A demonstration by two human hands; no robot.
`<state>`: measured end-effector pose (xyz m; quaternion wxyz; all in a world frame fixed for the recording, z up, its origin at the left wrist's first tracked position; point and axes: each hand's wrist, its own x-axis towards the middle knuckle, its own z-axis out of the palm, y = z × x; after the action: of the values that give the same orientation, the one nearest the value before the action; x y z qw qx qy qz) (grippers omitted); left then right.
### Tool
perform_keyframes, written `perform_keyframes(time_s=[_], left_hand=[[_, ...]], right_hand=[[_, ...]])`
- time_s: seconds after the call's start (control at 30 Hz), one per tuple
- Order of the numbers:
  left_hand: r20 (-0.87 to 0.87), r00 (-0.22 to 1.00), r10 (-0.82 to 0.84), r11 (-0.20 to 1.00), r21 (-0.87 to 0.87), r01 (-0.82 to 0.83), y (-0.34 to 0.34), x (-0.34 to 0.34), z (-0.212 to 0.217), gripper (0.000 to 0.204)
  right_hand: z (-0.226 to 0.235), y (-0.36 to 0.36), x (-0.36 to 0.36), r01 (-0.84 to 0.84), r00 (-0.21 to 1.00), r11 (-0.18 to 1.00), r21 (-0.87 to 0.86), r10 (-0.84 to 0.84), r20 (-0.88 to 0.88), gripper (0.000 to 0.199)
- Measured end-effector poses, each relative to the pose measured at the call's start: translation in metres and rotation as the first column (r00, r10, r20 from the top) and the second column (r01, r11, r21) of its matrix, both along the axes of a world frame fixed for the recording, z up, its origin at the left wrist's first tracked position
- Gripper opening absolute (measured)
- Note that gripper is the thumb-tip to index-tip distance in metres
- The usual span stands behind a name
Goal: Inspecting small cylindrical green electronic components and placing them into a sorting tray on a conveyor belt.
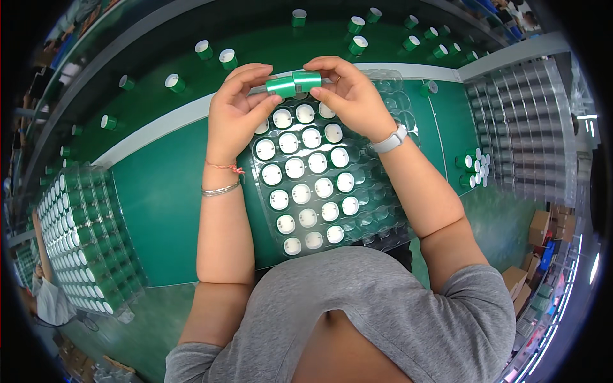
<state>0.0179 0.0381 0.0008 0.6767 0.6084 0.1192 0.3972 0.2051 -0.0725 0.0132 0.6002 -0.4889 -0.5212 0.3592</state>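
Note:
Above the far edge of a clear plastic tray (373,172), my two hands hold two short green cylinders end to end. My left hand (237,108) pinches the left green cylinder (279,87) between thumb and fingers. The right green cylinder (308,81) is gripped the same way by my right hand (353,97); the two cylinders appear to touch, slightly offset. Below them, several white-topped cylinders (294,168) stand upright in rows in the tray's left and middle pockets. The pockets on its right side hold none.
Beyond a pale rail (143,127), several green cylinders (228,59) stand spread over a green surface. A filled stack of trays (76,242) is at the left, with another person (51,297) beside it. Loose cylinders (472,167) cluster at the right, near clear trays (523,127). Cardboard boxes (514,281) lie beyond.

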Motion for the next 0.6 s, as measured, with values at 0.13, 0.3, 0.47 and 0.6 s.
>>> perform_keyframes(time_s=[0.13, 0.3, 0.47, 0.6], left_hand=[[-0.02, 1.0, -0.005, 0.999, 0.042, 0.006, 0.0009, -0.0007, -0.002, 0.053], [-0.032, 0.999, 0.008, 1.0, 0.029, -0.007, -0.0004, -0.0004, -0.0013, 0.058], [-0.055, 0.998, -0.03, 0.999, 0.016, 0.031, -0.0003, -0.0019, -0.0003, 0.057], [-0.044, 0.999, 0.003, 1.0, -0.02, -0.004, -0.0032, -0.0002, 0.0011, 0.055]], right_hand=[[0.0034, -0.0008, -0.0021, 0.007, 1.0, 0.999, -0.049, -0.008, -0.011, 0.032], [0.0049, -0.0011, -0.002, 0.001, 0.994, 1.0, -0.02, 0.001, 0.11, 0.037], [0.0038, -0.001, 0.0004, -0.043, 0.993, 0.999, -0.016, 0.044, 0.112, 0.043], [0.0052, -0.0039, -0.0013, 0.015, 0.981, 0.993, -0.116, 0.008, 0.194, 0.049]])
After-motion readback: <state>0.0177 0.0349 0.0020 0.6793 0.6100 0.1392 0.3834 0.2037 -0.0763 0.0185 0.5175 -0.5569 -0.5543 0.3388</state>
